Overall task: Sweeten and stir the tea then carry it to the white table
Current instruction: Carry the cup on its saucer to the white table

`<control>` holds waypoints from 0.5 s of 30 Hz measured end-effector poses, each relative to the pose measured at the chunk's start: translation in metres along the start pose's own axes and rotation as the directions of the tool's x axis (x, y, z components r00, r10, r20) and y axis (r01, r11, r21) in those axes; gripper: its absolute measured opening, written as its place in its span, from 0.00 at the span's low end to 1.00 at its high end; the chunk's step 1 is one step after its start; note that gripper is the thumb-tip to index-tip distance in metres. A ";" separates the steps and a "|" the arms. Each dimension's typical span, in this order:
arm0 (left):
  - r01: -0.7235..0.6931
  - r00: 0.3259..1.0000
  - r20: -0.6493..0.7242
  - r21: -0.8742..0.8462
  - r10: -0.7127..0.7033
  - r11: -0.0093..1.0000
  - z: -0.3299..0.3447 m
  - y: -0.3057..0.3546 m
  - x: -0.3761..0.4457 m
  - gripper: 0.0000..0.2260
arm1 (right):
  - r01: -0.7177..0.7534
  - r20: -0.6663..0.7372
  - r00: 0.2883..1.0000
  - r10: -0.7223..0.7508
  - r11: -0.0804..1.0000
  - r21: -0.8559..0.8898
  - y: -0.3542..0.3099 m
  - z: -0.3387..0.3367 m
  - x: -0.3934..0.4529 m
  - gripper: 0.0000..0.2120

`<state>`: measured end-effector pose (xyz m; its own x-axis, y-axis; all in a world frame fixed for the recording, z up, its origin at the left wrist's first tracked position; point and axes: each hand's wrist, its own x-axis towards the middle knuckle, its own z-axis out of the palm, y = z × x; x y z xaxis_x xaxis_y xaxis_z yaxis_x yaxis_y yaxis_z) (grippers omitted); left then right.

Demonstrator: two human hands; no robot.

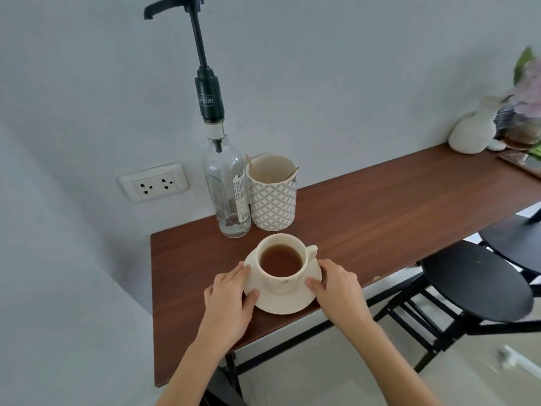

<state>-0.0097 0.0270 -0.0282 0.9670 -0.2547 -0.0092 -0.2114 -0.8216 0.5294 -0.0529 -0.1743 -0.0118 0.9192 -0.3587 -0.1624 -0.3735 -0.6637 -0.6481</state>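
While amber-filled, cream teacup on saucer.

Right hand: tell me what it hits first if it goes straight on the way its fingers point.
The right hand holds the saucer by its rim; going straight on, it would probably meet the teacup first, near its handle.

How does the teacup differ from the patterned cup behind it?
The teacup is plain cream with a handle; the patterned cup is taller, handleless, with a grey lattice. The teacup holds tea and sits on a saucer; the patterned cup holds wooden sticks and stands on the table. Both are round and upright.
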 end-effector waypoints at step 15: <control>-0.001 1.000 -0.008 -0.101 0.000 0.995 0.009 0.012 -0.037 0.26 | -0.265 0.301 0.953 0.032 0.567 0.780 0.046 0.010 -0.035 0.25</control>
<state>-0.0490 0.0218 -0.0293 0.9681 -0.2505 -0.0021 -0.1967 -0.7654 0.6128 -0.1008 -0.1860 -0.0435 0.9018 -0.1656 -0.3991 -0.3580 0.2308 -0.9047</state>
